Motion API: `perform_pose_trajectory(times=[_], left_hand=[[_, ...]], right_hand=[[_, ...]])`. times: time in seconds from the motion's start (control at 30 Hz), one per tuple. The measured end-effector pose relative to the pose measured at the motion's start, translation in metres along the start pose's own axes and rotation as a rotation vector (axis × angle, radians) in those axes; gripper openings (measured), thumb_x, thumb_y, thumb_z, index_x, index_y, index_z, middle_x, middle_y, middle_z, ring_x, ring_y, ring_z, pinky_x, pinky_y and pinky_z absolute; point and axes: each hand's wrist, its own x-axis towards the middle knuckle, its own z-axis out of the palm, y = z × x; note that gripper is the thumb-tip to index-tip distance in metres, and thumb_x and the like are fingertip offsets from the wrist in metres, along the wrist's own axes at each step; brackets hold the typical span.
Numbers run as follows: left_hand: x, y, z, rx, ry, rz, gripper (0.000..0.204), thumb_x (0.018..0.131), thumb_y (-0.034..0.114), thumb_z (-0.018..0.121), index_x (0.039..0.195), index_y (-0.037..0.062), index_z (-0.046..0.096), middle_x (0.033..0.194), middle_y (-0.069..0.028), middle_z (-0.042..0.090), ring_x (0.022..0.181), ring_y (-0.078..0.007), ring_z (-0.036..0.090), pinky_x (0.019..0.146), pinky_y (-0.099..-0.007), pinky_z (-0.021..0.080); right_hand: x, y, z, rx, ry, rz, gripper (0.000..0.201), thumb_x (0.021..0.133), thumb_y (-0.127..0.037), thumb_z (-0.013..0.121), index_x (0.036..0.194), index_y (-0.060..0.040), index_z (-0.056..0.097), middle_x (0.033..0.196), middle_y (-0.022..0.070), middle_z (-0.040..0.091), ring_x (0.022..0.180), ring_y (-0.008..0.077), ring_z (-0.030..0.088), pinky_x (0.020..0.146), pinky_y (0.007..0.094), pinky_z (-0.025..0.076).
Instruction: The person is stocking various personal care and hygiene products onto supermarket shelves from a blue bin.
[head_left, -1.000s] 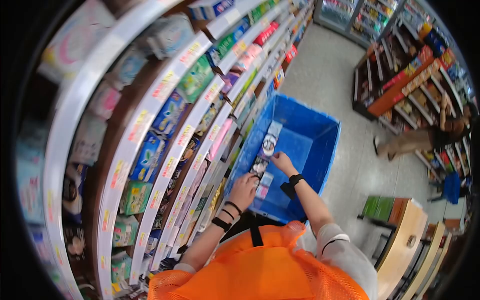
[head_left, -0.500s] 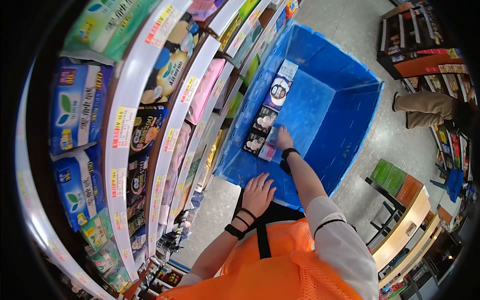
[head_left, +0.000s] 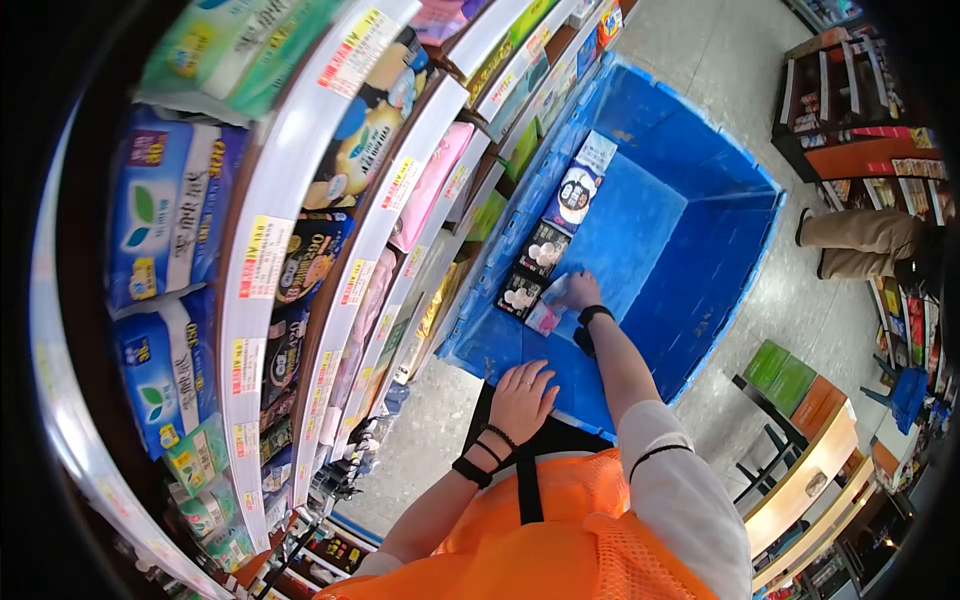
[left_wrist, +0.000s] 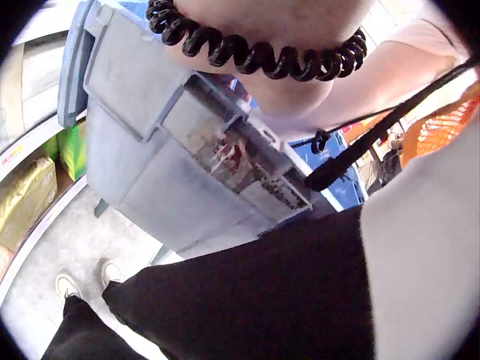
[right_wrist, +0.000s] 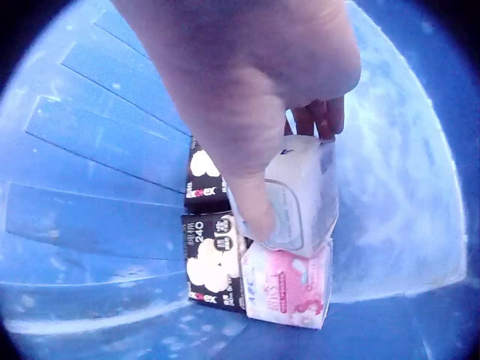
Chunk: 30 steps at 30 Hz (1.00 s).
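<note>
Inside the blue crate [head_left: 640, 210], my right hand [head_left: 580, 291] grips a white pack [right_wrist: 304, 199]. Its thumb lies across the pack's top face and its fingers reach over the far side. Against the white pack sits a pink-and-white pack [right_wrist: 289, 289]. Two black packs with white flower shapes stand beside these, one nearer [right_wrist: 214, 262] and one farther [right_wrist: 204, 176]. Farther along the same wall come a dark blue pack with a round white label [head_left: 575, 198] and a pale pack [head_left: 597, 152]. My left hand [head_left: 522, 400] rests on the crate's near rim, fingers loosely extended.
Tall shelves [head_left: 300, 250] of sanitary-pad packs run close along the left. A wooden counter [head_left: 805, 490] with green boxes [head_left: 780, 373] stands at right. Beyond the crate, a person's legs [head_left: 860, 235] show near another shelf. Grey floor [head_left: 700, 60] lies between.
My left hand has left the black packs and come back to the near rim. My right hand has moved from beside the round-labelled pack to the white pack. The head view has shifted closer.
</note>
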Motion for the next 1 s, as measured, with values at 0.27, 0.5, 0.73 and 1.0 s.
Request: perform_pose_trajectory(times=[0.27,0.5,0.73,1.0], left_hand=[[0.011,-0.002,-0.034,-0.411,0.186,-0.130,0.046,0.087,0.018,0.066,0.127,0.0027,0.049,0.129,-0.0174,0.050,0.120,-0.0361,0.048,0.103,-0.0443,0.038],[0.016,0.018,-0.131,-0.923,0.427,-0.292,0.068,0.092,0.023,0.066,0.147,0.0066,0.029,0.141,-0.0171,0.039,0.127,-0.0234,0.046,0.098,-0.0373,0.044],[-0.023,0.073,-0.245,-1.288,0.364,0.083,0.056,0.096,0.015,0.060,0.144,0.0033,0.033,0.127,-0.0127,0.054,0.112,-0.0186,0.056,0.092,-0.0317,0.047],[-0.069,0.095,-0.300,-1.071,0.493,0.106,0.059,0.089,0.008,0.068,0.139,0.0049,0.037,0.127,-0.0093,0.053,0.115,-0.0166,0.055,0.093,-0.0303,0.049]], right_hand=[[-0.087,-0.025,-0.077,0.656,-0.324,-0.167,0.095,0.064,-0.056,0.082,0.129,0.0052,0.049,0.118,0.0170,0.063,0.109,0.0259,0.061,0.087,0.0347,0.050],[-0.267,-0.108,-0.188,1.150,-0.345,-0.504,0.058,0.095,-0.048,0.057,0.133,-0.0047,0.050,0.118,0.0036,0.061,0.105,0.0112,0.057,0.086,0.0246,0.046],[-0.359,-0.175,-0.214,1.245,-0.132,-0.772,0.053,0.101,-0.045,0.046,0.135,-0.0051,0.049,0.122,0.0030,0.060,0.110,0.0117,0.055,0.095,0.0291,0.043],[-0.409,-0.220,-0.235,1.121,-0.049,-1.000,0.063,0.098,-0.042,0.054,0.142,0.0015,0.039,0.131,0.0077,0.054,0.119,0.0138,0.050,0.102,0.0286,0.037]])
